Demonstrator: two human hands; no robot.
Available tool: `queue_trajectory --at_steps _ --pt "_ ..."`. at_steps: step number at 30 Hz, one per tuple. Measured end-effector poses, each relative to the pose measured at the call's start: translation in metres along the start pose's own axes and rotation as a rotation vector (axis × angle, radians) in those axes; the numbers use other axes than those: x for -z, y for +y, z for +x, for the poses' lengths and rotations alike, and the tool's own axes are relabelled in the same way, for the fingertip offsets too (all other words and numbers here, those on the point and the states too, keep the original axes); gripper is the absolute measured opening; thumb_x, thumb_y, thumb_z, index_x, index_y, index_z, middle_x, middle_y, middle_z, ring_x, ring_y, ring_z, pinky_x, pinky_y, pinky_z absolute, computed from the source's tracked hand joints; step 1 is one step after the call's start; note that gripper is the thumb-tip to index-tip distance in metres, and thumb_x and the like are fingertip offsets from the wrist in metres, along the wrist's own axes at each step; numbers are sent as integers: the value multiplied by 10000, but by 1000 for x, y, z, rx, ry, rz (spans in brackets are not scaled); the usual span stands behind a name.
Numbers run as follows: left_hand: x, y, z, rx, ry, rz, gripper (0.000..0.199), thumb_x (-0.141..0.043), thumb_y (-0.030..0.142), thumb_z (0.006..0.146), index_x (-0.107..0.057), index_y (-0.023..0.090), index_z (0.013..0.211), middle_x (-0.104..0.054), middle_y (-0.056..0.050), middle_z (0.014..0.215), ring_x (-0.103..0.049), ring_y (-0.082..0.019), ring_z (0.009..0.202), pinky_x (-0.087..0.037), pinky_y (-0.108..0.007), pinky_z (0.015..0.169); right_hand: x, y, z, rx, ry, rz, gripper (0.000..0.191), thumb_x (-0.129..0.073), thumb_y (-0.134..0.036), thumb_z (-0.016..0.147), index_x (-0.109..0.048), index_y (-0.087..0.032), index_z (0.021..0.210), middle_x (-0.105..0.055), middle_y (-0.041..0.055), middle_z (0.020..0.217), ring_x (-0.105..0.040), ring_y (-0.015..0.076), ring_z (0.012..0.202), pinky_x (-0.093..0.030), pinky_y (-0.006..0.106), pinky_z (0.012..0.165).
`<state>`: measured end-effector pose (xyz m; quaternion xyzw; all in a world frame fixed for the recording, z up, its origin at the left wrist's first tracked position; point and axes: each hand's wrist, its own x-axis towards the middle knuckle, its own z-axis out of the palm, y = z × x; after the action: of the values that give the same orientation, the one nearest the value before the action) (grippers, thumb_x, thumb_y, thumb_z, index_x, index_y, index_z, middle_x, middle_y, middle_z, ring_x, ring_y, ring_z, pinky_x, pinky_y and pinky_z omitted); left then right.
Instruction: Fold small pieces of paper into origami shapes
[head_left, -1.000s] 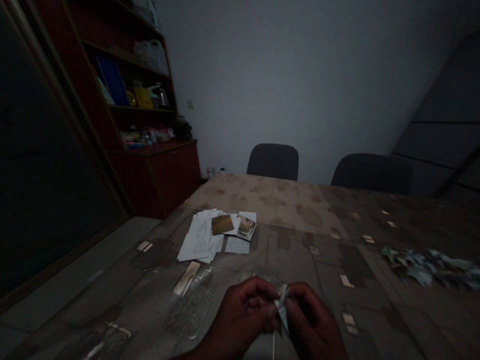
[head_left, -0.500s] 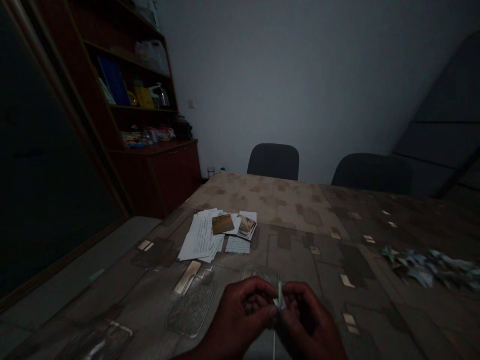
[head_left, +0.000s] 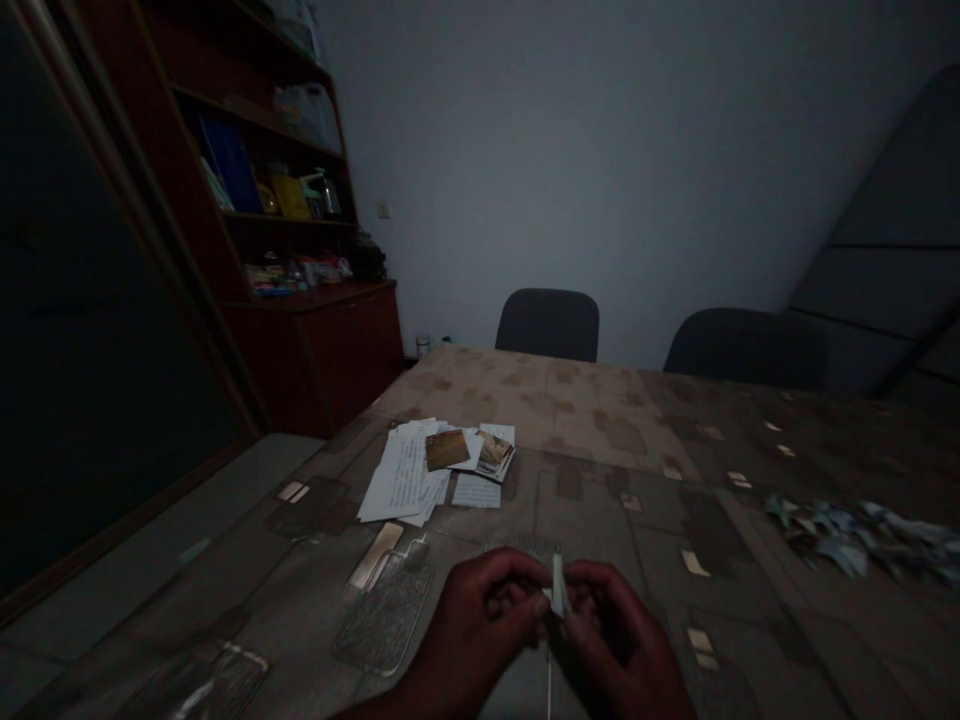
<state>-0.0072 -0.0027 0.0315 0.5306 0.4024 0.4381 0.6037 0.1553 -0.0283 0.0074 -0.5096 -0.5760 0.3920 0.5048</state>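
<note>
Gripping folded paper between curled fingers of left hand and right hand, likely keeping folds together; beyond fingertips, printed sheets.

The single view looks from the person's head, forward and slightly down, across the brown patterned surface toward the plain grey wall, with both bare hands close at the lower edge.
</note>
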Motion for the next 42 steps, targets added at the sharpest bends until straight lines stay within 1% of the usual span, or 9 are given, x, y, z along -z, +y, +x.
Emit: queue_trajectory --at_steps 7,11,14,18,21,30,36,40,42 --pt "0 4 0 -6 5 -21 105 -648 219 781 -667 134 840 -612 -2 668 -594 -141 610 -467 -253 601 -1 1 0 7 -17 53 320 -554 -513 861 -643 -231 982 -695 42 806 -637 213 724 -500 295 687" --pt "0 2 1 -4 13 35 110 -681 190 744 -672 142 842 -593 23 643 -564 -124 606 -426 -227 587 0 0 0 18 -21 21 327 -575 -524 851 -659 -232 974 -688 31 770 -629 203 693 -495 280 658" --pt "0 2 1 4 27 79 129 -700 154 707 -683 147 835 -588 32 641 -533 -112 601 -395 -211 574 0 -2 0 15 -33 16 319 -571 -515 859 -660 -235 981 -704 36 806 -629 197 704 -494 273 671" --pt "0 2 1 -9 7 113 88 -651 152 747 -692 138 824 -621 1 677 -569 -136 640 -425 -236 611 1 -7 0 13 -13 49 316 -565 -512 867 -673 -236 978 -732 51 867 -661 217 786 -504 270 703" --pt "1 1 2 -24 -25 88 101 -626 173 777 -691 132 844 -637 -19 694 -593 -151 644 -443 -254 618 1 -8 0 11 -24 50 323 -556 -513 871 -673 -233 980 -742 54 866 -674 219 765 -502 275 687" --pt "-2 5 1 -10 23 52 34 -655 140 747 -684 137 765 -645 -14 695 -583 -141 650 -447 -231 613 0 -2 -2 11 -29 37 382 -529 -556 864 -634 -232 1036 -706 60 873 -658 230 778 -503 307 720" --pt "-3 5 0 12 27 32 20 -665 138 738 -677 136 755 -633 -1 693 -571 -134 664 -440 -219 617 0 1 -1 12 -20 19 330 -557 -522 856 -642 -227 977 -673 20 764 -624 211 719 -494 282 672" --pt "-3 5 -1 1 31 -6 143 -656 106 739 -651 152 874 -633 5 734 -572 -127 677 -447 -220 624 -1 2 0 4 13 -22 322 -617 -488 826 -651 -209 984 -695 38 795 -631 207 710 -481 268 634" --pt "-3 4 0 -11 35 -28 171 -659 91 733 -617 160 884 -620 12 739 -569 -121 678 -450 -218 621 -2 2 -1 3 21 -25 313 -627 -471 821 -652 -205 983 -696 37 776 -627 201 680 -475 265 609"
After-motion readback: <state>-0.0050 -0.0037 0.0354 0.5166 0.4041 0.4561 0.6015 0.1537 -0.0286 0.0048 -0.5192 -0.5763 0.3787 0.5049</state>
